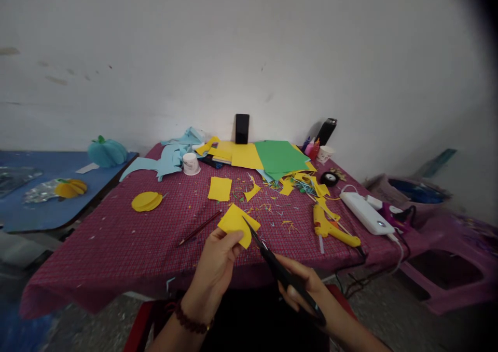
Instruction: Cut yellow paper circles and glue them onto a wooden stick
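Yellow paper piece (233, 218), head view: quantity one, with a curved edge, above the near side of the checked tablecloth (116, 248). Left hand (217, 256): thumb and fingers pinched on it. Right hand (316, 288): fingers curled around the handles of one pair of black scissors (279, 270), a blade lying over the paper. Cloth supports: one slim pencil (199, 229), one plastic glue gun (342, 234), two paper cups (191, 164), round flat discs (146, 202) (stacked; exact count hidden).

A black phone (241, 129) stands upright by the wall (249, 56), a dark flask (326, 132) near a white cup (325, 154); a pink stool (455, 233) sits beside the table (116, 248).
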Demonstrator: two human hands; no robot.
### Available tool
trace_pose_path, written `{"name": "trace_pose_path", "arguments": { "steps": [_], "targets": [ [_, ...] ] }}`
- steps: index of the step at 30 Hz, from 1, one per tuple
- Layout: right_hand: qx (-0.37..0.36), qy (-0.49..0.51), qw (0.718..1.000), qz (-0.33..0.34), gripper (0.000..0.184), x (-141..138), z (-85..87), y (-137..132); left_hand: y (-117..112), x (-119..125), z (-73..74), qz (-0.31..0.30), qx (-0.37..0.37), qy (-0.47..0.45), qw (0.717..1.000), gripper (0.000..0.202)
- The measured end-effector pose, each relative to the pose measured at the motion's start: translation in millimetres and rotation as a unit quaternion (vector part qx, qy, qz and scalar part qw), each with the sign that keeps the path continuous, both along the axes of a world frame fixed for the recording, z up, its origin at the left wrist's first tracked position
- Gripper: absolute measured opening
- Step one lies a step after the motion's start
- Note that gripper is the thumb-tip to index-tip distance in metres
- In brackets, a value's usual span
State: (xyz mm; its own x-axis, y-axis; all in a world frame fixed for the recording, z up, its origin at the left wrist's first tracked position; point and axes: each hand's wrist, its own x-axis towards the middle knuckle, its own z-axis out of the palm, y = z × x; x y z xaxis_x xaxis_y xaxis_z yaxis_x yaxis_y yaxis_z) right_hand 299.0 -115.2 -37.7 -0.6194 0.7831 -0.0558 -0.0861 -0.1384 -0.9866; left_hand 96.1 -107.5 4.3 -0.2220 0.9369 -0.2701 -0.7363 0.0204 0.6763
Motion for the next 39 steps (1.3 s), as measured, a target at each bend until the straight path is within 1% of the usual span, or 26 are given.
{"name": "trace_pose_path", "arguments": {
  "steps": [4,9,14,18,22,25,30,35,39],
  "targets": [
    [-0.005,-0.010,1.000,0.004,0.066,5.5,2.4,0.5,0.3,-2.6,2.3,-0.033,-0.003,0.016,0.999,0.022],
    [0.002,-0.006,0.999,0.047,0.070,17.2,1.0,1.9,2.5,-10.0,1.9,-0.090,-0.006,0.044,0.995,0.025],
    [0.007,0.014,0.997,0.075,0.074,20.3,-0.5,-0.4,2.8,-8.5,-4.6,-0.106,-0.026,0.055,0.992,0.025],
    [0.019,0.007,0.997,0.074,0.076,16.0,-1.0,-0.2,0.2,-2.0,-8.6,-0.117,-0.045,0.040,0.991,0.023],
    [0.014,0.022,0.998,0.064,0.072,12.0,-1.7,-0.9,-3.7,4.4,-12.3,-0.138,-0.032,0.017,0.990,0.022],
    [0.001,0.028,0.998,0.049,0.073,9.7,-0.8,-3.6,-7.2,8.2,-13.5,-0.142,-0.031,0.016,0.989,0.024],
    [-0.007,0.030,0.999,0.028,0.078,6.5,1.6,-6.8,-11.1,13.3,-9.9,-0.140,-0.026,0.014,0.990,0.028],
    [0.003,0.024,0.999,0.031,0.080,8.0,1.5,-6.4,-11.6,13.9,-8.3,-0.144,-0.026,0.024,0.989,0.023],
    [0.013,0.022,0.999,0.044,0.077,11.3,-0.4,-5.5,-10.4,12.4,-8.9,-0.128,-0.032,0.029,0.991,0.023]
  ]
}}
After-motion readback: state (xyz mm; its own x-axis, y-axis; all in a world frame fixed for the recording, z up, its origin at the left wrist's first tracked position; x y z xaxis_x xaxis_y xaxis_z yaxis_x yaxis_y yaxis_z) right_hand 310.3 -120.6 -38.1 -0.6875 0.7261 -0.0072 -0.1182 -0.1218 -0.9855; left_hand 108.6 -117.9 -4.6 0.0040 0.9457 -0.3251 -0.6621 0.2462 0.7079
